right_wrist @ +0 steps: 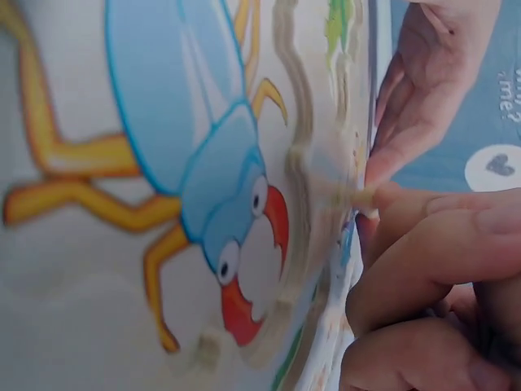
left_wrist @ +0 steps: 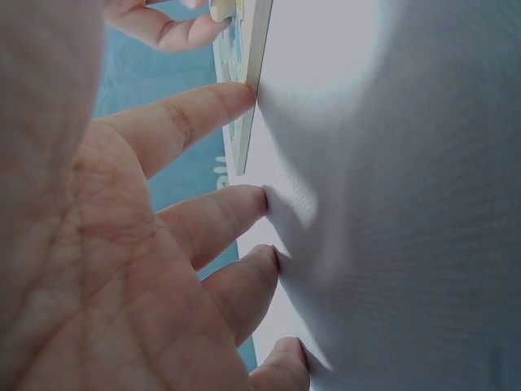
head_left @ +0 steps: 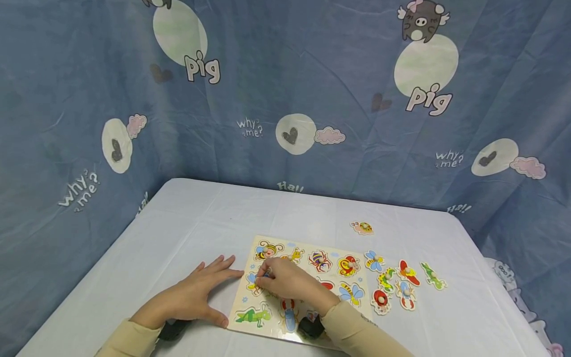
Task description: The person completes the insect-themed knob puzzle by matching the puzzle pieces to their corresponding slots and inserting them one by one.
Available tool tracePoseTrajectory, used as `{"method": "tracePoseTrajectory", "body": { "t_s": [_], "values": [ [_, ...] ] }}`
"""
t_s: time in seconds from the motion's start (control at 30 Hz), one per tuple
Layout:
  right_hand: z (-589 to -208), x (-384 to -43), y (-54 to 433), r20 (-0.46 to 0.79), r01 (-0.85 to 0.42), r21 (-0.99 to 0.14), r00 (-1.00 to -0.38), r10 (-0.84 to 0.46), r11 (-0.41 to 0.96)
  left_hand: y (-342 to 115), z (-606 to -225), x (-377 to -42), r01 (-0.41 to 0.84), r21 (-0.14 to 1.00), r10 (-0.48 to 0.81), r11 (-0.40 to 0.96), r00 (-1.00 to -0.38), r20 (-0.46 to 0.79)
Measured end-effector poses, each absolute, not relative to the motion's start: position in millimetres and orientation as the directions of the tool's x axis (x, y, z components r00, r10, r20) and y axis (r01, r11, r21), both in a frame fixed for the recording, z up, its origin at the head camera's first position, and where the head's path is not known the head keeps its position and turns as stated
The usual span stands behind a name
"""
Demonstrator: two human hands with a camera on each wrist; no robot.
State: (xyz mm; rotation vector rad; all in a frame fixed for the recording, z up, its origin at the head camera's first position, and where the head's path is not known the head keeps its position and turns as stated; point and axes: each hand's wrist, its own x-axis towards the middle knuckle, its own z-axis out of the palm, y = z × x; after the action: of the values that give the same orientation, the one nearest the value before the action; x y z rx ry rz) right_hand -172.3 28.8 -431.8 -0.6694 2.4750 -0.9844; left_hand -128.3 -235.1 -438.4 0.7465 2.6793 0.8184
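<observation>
A wooden insect puzzle board (head_left: pixel 303 253) lies flat on the table. My right hand (head_left: pixel 285 281) reaches over its left part and pinches a small puzzle piece (left_wrist: pixel 221 10) at the middle row, near a blue-winged insect (head_left: pixel 252 283). Most of that piece is hidden behind the fingers. At the board's left edge rests my left hand (head_left: pixel 192 292), fingers spread, with index fingertip and thumb at the edge and the other fingertips on the cloth. The right wrist view shows the blue beetle picture (right_wrist: pixel 191 122) close up, its recess bare.
Right of the board lie several loose knobbed pieces, among them a bee (head_left: pixel 373 261), a red ladybug (head_left: pixel 381 301), a blue beetle (head_left: pixel 406 293) and a green grasshopper (head_left: pixel 432 276). A snail piece (head_left: pixel 362 228) sits farther back. A blue printed curtain (head_left: pixel 285 89) hangs behind the white-covered table (head_left: pixel 214 213).
</observation>
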Motion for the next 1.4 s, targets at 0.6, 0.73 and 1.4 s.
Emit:
{"method": "tracePoseTrajectory", "body": {
  "t_s": [0.6, 0.73, 1.4],
  "values": [
    [-407, -179, 77, -0.169, -0.176, -0.812, -0.841, -0.513, 0.556, -235, -439, -128, 0.357, 0.575, 0.499, 0.736, -0.86, -0.104],
    [-404, -176, 93, -0.156, -0.17, -0.816, -0.857, -0.492, 0.553, -234, -440, -127, 0.356, 0.575, 0.496, 0.737, -0.862, -0.102],
    [-400, -173, 182, -0.156, -0.033, -0.807, -0.951, -0.266, 0.59, -232, -441, -128, 0.356, 0.577, 0.498, 0.735, -0.861, -0.103]
  ]
}}
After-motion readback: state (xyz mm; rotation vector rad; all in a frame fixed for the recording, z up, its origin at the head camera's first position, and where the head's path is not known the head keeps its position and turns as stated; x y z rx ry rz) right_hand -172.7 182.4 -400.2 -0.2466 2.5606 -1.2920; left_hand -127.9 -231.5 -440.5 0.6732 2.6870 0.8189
